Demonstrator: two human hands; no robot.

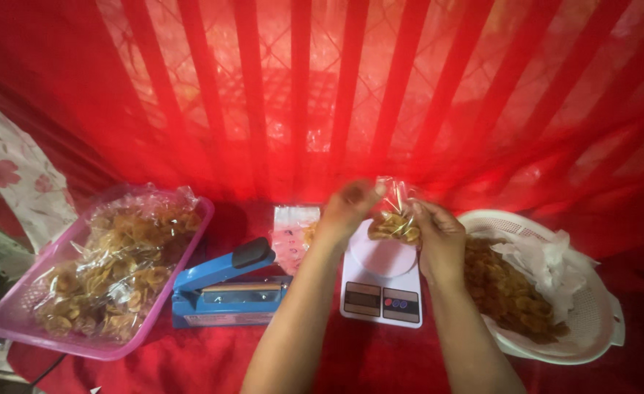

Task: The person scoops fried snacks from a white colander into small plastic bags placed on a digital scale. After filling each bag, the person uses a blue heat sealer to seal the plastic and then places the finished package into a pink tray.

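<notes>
Holding 1 chip bag [393,219], 2 hands [439,244]

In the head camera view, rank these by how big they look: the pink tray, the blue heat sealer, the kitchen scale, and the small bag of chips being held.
1. Pink tray
2. Blue heat sealer
3. Kitchen scale
4. Small bag of chips, held over the scale by both hands

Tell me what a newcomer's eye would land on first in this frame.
First the glowing red curtain filling the back. Then, at centre, the left hand and right hand holding a small clear bag of chips above a white kitchen scale. A pink tray of packed chip bags sits far left, beside a blue heat sealer.
</notes>
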